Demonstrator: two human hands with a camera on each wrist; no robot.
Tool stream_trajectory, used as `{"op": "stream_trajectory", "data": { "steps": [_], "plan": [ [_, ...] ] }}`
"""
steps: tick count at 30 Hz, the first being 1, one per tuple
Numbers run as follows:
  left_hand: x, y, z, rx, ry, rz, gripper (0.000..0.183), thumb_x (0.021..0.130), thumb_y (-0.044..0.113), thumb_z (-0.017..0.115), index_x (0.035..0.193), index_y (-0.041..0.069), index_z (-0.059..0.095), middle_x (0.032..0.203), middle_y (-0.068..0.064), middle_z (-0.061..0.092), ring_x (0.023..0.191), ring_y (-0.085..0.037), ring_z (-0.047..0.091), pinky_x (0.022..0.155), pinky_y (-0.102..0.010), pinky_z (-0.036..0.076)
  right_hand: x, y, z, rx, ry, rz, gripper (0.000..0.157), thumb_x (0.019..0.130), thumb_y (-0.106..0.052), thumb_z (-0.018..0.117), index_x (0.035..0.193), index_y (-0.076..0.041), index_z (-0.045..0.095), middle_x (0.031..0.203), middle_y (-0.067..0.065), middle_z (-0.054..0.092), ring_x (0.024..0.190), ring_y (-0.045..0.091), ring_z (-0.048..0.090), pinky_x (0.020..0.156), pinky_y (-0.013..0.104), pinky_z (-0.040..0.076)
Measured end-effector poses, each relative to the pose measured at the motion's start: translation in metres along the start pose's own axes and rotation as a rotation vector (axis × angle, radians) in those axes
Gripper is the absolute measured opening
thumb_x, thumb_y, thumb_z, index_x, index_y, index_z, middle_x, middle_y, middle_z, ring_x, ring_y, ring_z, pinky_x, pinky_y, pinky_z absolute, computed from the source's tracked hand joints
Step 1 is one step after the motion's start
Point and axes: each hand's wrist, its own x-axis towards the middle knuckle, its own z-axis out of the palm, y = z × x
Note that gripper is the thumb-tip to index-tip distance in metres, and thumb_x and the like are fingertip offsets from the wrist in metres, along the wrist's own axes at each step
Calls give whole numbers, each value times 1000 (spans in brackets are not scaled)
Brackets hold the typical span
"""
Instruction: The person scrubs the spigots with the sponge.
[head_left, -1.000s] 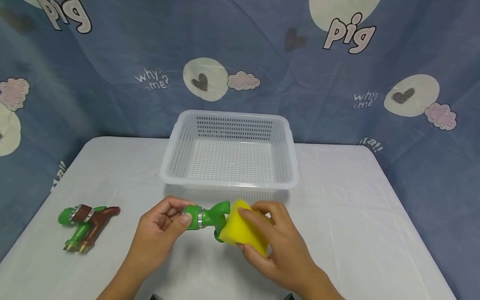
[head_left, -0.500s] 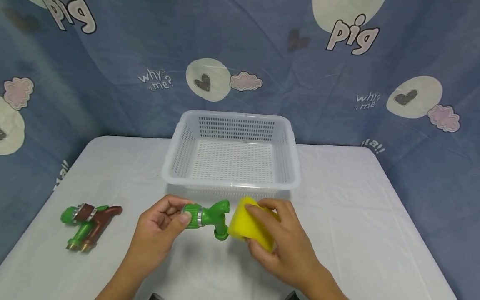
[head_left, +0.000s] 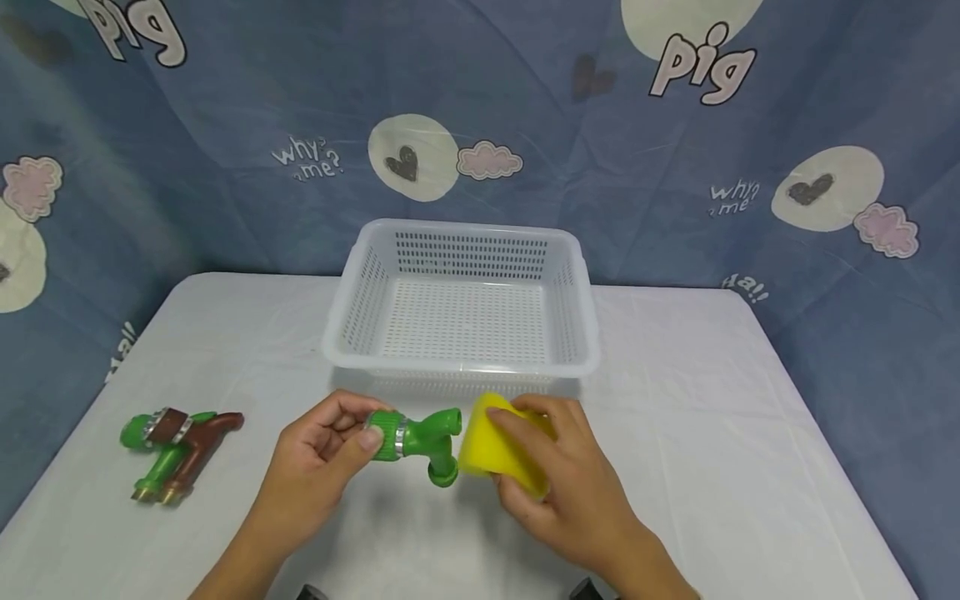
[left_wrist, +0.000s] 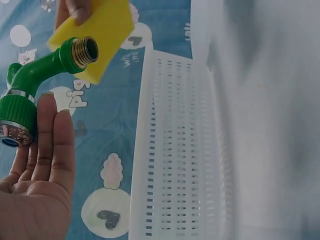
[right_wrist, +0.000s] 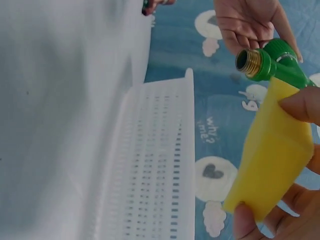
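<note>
Tap [head_left: 422, 435] crosswise, forked end toward sponge [head_left: 489, 443]

Goes bare on left hand [head_left: 322, 458] and right hand [head_left: 573, 496], left forearm [head_left: 251, 546] and right forearm [head_left: 647, 560]. Has slender fingers [left_wrist: 63, 145] with rounded nails [head_left: 372, 433]. Shows a small black piece [head_left: 310, 593] beside the left forearm and a black angular piece [head_left: 585, 591] beside the right, too cropped to identify.

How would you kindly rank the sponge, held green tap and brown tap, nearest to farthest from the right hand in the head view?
1. Sponge, in the right hand.
2. Held green tap, in the left hand.
3. Brown tap, on the table at left.
</note>
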Motion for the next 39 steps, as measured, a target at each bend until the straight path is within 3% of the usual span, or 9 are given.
{"op": "stream_trajectory", "data": {
  "steps": [5, 11, 18, 26, 33, 39],
  "plan": [
    [0, -1, 1, 7, -12, -21, 18, 102, -12, 55, 118, -8, 62, 108, -15, 72, 91, -17, 72, 80, -28, 62, 0, -2, 1, 47, 16, -36, 60, 80, -15, 77, 140, -17, 65, 134, 6, 58, 117, 23, 52, 89, 36, 53],
    [0, 0, 0, 34, -6, -15, 19, 101, -13, 55, 117, -7, 63, 108, -13, 72, 90, -16, 71, 78, -26, 61, -1, -1, 5, -37, 1, -59, 60, 79, -15, 75, 138, -17, 65, 132, 8, 59, 111, 24, 54, 89, 38, 52],
    [0, -1, 1, 13, -42, -21, 20, 102, -12, 54, 119, -7, 62, 108, -12, 72, 89, -16, 71, 78, -26, 61, -2, -1, 0, -34, 47, -14, 58, 80, -15, 77, 138, -16, 66, 131, 9, 58, 116, 27, 52, 86, 41, 56],
    [-1, 1, 0, 37, -28, -8, 20, 101, -12, 54, 119, -6, 63, 108, -13, 72, 88, -15, 71, 77, -25, 61, -1, 0, 1, -135, 46, -96, 57, 80, -16, 76, 136, -17, 67, 132, 13, 58, 113, 32, 51, 88, 45, 50],
    [0, 0, 0, 25, -56, -10, 21, 102, -12, 54, 120, -6, 63, 107, -13, 72, 88, -16, 71, 77, -26, 61, -1, -2, -1, -56, 54, -93, 58, 81, -15, 76, 138, -16, 66, 135, 13, 57, 119, 33, 50, 92, 43, 51],
    [-1, 1, 0, 37, -8, 36, 23, 100, -15, 54, 119, -6, 63, 110, -12, 73, 90, -15, 71, 78, -26, 61, 1, 0, -2, -57, 40, -157, 57, 81, -15, 73, 138, -15, 66, 135, 13, 56, 118, 32, 50, 97, 42, 48]
  ]
}}
